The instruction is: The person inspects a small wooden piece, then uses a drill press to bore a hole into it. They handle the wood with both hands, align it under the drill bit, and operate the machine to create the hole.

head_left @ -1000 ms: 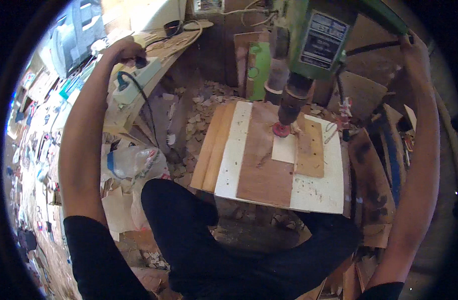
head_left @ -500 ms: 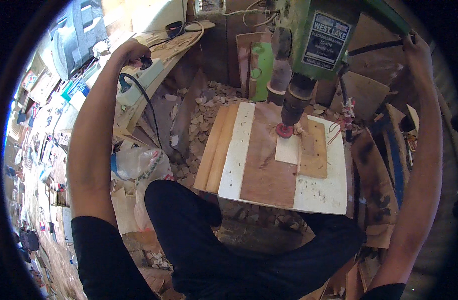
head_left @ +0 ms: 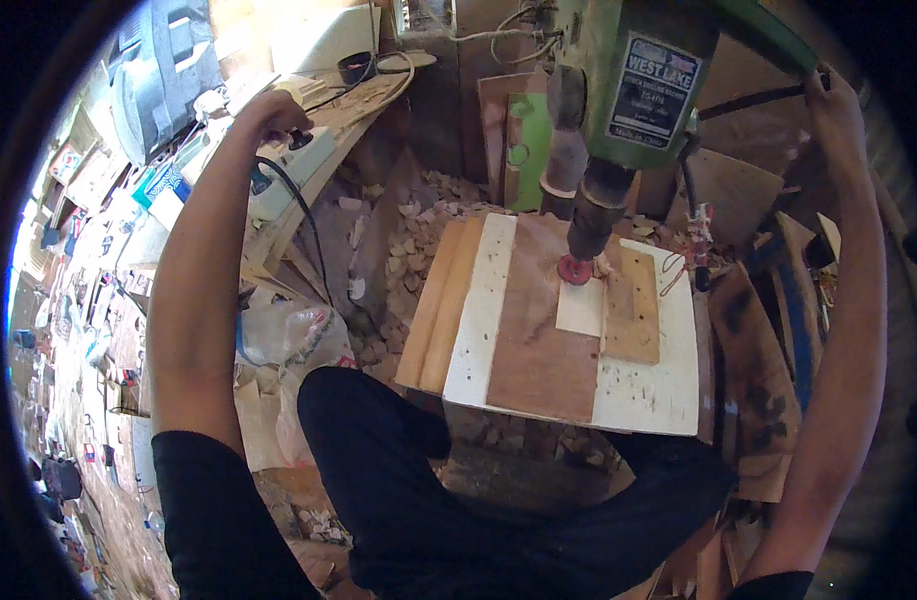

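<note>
Red, the cutter (head_left: 576, 271) at the pale wood block's (head_left: 580, 311) far edge near 3 o'clock has hardly moved — left hand (head_left: 277, 115) pinching a black plug (head_left: 299, 139) towards 10, right hand (head_left: 836, 105) curled round a black lever (head_left: 749, 102) at 2 — so work seems paused.

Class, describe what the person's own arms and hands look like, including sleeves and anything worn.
The left sleeve and right sleeve are black and short, leaving both forearms bare. The left hand and right hand wear no gloves, and no watch or bracelet shows.
</note>
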`<action>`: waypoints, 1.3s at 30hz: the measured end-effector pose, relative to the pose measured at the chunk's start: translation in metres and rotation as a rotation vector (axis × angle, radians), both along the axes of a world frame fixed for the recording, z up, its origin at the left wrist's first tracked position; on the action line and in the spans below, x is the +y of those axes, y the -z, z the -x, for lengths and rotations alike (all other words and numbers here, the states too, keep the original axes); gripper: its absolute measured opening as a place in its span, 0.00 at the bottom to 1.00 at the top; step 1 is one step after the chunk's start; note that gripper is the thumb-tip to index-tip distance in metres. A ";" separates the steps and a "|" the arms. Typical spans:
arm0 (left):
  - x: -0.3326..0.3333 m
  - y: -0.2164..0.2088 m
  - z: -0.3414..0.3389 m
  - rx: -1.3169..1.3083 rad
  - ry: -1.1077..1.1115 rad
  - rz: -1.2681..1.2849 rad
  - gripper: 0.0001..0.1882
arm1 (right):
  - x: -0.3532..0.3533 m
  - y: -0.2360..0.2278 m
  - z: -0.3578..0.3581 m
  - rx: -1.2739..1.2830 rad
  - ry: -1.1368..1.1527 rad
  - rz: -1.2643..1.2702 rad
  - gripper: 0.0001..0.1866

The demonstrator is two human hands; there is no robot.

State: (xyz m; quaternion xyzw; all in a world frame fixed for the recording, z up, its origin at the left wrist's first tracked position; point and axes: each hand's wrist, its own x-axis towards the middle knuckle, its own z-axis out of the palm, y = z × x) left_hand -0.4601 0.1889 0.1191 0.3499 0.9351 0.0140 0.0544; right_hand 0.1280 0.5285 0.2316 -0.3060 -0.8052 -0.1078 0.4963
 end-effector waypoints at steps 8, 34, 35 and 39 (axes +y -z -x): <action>0.044 0.024 -0.017 0.618 -0.165 -0.359 0.38 | 0.032 -0.005 -0.012 -0.074 0.013 -0.012 0.19; 0.017 0.254 -0.386 -0.544 0.312 -0.897 0.12 | -0.039 -0.001 0.023 0.040 -0.081 0.041 0.21; 0.027 0.251 -0.378 -0.548 0.338 -0.897 0.15 | -0.040 -0.002 0.024 0.062 -0.074 0.118 0.21; 0.077 0.213 -0.336 -0.733 0.367 -1.080 0.23 | -0.042 -0.002 0.025 0.052 -0.017 0.024 0.20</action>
